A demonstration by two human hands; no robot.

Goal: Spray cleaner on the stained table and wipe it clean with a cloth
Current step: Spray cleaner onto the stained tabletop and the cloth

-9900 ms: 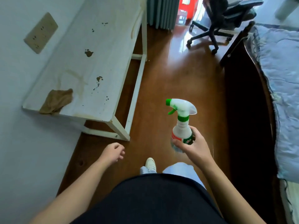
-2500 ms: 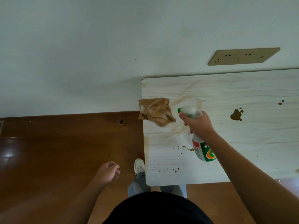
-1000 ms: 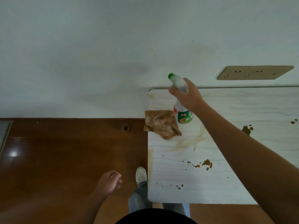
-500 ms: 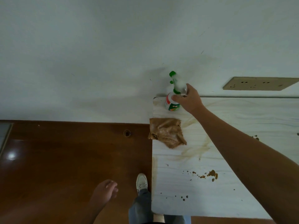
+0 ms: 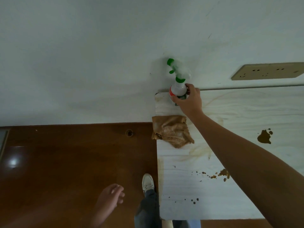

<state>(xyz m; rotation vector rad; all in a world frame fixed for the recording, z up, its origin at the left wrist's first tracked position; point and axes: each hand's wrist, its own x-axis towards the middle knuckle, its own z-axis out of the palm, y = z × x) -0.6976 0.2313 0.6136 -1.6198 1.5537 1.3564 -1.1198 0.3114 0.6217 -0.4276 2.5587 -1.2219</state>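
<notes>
Brown and crumpled, the cloth [image 5: 172, 130] lies on the table [image 5: 246, 116] at its left edge, just toward the person from the spray bottle [image 5: 178, 81]. The right hand [image 5: 189, 100], its grip closed round the upright bottle, is nearer the cloth; the left hand [image 5: 110, 197] hangs loosely curled, empty.

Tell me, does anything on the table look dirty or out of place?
Yes. Brown stains and small splatters mark the white table, and a crumpled brown cloth overhangs its left edge.
</notes>
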